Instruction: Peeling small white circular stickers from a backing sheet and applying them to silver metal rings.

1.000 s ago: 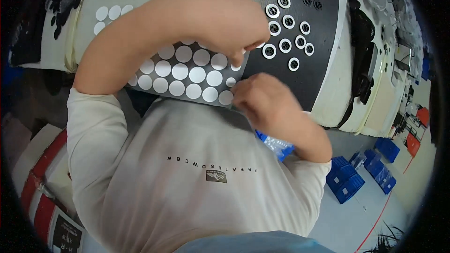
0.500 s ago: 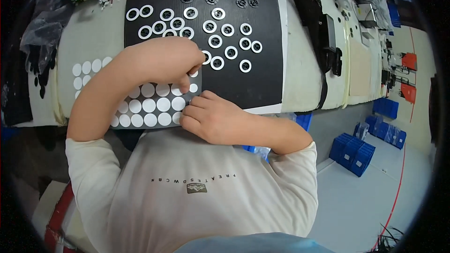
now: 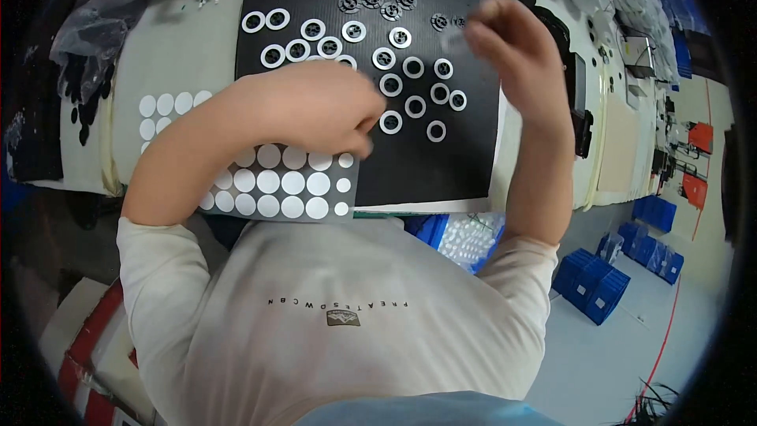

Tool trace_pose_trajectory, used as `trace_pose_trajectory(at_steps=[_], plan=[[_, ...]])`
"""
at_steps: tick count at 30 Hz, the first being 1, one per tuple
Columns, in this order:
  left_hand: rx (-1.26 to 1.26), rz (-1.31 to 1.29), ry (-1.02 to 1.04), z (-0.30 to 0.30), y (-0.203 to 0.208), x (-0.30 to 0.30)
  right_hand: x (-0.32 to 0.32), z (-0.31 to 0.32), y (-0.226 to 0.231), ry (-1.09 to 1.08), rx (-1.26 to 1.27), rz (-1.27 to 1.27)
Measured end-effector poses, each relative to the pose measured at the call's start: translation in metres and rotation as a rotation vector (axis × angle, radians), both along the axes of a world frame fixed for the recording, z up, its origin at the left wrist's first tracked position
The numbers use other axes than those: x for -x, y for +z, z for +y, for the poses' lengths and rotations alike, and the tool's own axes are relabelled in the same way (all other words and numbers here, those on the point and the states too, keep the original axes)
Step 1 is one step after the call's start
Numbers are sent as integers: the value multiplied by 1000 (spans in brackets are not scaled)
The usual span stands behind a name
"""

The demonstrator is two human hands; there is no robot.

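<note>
Over the black mat (image 3: 434,177), the right hand (image 3: 514,39) blurs, the left hand (image 3: 337,110) partly hides a sticker sheet (image 3: 331,197), both grips unclear.

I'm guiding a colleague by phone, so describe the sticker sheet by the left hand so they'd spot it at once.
Find the big black board on the pale table. Over its near left corner, partly under the left forearm, lies a grey sticker sheet. Unlike the white-ringed parts beyond, it bears solid white discs, with smaller ones down its right edge.
</note>
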State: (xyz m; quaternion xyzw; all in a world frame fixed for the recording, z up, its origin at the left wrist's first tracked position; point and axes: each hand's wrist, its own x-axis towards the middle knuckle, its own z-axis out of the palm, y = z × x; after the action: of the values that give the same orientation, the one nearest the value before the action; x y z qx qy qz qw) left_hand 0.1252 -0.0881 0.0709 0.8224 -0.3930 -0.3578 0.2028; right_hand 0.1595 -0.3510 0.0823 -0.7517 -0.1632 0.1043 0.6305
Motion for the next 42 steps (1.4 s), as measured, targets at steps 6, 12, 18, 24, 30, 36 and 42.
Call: trace_pose_trajectory(at_steps=[6,12,18,24,30,36,42], plan=[[316,-1017,332,-4,-65,-22,-79,32,-67,-177,307,-61],[229,-876,273,-7,-63,-12,-66,45,-49,-231,193,152],[221,-990,283,-5,-58,-11,-63,45,-44,-205,190,244],[218,-963,291,-3,-60,-7,-58,53,-59,-159,224,246],[213,-985,285,-5,-61,-8,-53,58,-54,-173,330,175],[241,-985,287,-4,-65,-9,-49,67,-53,-225,438,73],[242,-1052,280,-4,-70,-12,-47,62,-40,-237,544,-32]])
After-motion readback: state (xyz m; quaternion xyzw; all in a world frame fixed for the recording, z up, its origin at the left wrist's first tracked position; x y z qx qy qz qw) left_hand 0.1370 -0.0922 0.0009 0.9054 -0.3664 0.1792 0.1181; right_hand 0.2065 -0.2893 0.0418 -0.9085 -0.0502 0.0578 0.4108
